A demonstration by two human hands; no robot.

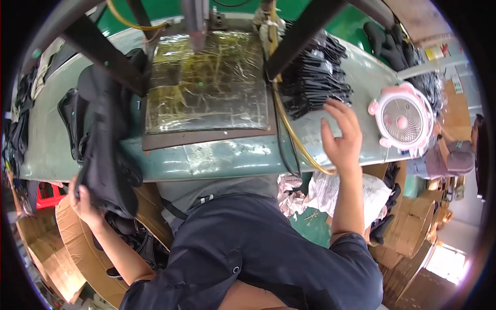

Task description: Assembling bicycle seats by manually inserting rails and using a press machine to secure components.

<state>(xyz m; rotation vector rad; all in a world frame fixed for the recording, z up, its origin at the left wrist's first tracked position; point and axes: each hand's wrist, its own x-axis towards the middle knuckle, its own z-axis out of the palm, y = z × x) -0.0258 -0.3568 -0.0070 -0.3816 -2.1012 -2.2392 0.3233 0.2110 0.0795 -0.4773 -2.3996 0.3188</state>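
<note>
My left hand (87, 206) is closed on the near edge of a long black padded part (106, 155), shaped somewhat like a saddle, at the table's left front edge. The thumb lies over its edge; some fingers are hidden beneath. More black moulded parts (72, 121) lie beside it on the green table (206, 157). My right hand (343, 135) is raised over the table's right side, fingers apart and nothing in them. Just beyond it sits a stack of thin black pieces (318, 77), shiny as if in plastic. Between my hands lies a flat plate (206, 88) covered in clear, yellowish film.
Dark metal posts (103, 54) of a frame stand around the plate. A yellow hose (289, 129) and black cable run down its right. A pink fan (403, 120) stands at right, near another person (452, 155). A cardboard box (85, 248) of black parts is below my left arm.
</note>
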